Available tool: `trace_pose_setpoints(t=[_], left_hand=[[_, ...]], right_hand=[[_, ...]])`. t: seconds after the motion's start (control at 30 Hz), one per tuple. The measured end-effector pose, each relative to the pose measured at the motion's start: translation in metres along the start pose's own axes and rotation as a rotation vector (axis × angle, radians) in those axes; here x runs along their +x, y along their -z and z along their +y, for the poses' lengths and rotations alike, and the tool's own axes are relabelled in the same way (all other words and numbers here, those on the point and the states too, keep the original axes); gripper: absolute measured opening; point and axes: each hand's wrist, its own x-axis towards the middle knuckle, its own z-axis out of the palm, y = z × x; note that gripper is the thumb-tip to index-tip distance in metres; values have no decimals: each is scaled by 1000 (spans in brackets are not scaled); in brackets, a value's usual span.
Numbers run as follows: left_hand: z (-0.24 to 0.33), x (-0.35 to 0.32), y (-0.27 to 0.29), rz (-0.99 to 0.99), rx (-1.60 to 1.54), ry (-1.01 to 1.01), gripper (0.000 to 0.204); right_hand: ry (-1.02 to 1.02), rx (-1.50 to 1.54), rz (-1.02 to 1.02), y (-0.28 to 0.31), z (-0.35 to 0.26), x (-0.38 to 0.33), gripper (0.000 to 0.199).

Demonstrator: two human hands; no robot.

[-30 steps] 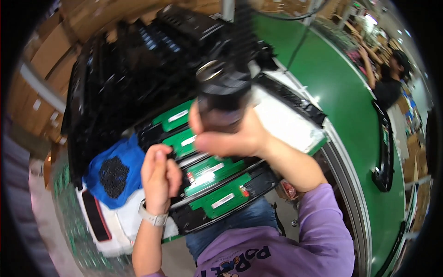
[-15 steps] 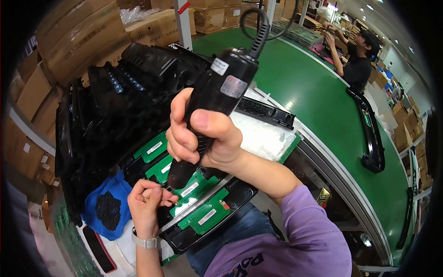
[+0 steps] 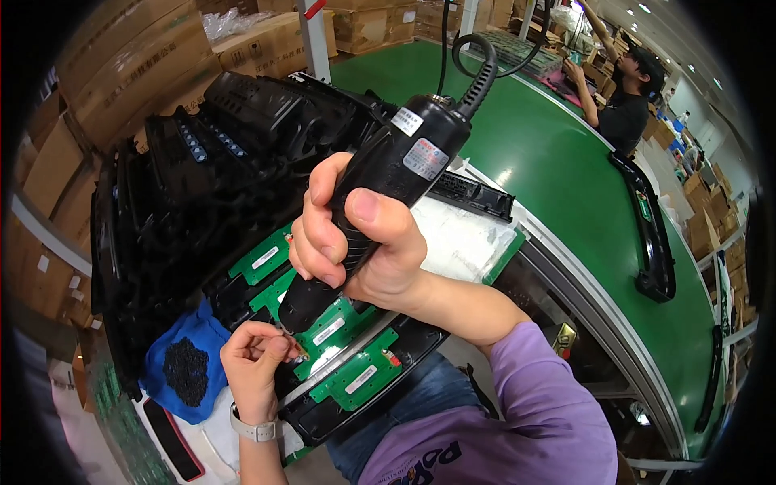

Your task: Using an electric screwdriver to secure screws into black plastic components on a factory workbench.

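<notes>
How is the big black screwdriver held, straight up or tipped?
Tipped, in this view: the electric screwdriver slants in the right hand, its corded end up and rightward, its lower end near the left hand.

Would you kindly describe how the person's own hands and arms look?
Both hands are ungloved. The left hand has a pale strap with a buckle around its wrist; the right hand has a bare wrist. A loose purple sleeve covers the right upper arm; the left sleeve is out of view.
</notes>
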Motion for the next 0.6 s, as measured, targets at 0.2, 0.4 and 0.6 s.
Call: trace_pose_setpoints(t=[0.2, 0.4, 0.6], left_hand=[[-1, 1, 1, -9, -43, 32, 10], [-1, -6, 4, -13, 77, 16, 4], [7, 1, -6, -203, 77, -32, 21]], right_hand=[[0, -19, -27, 1, 1, -2, 28], [-94, -25, 13, -5, 6, -2, 27], [-195, -55, 91, 3, -6, 3, 27]])
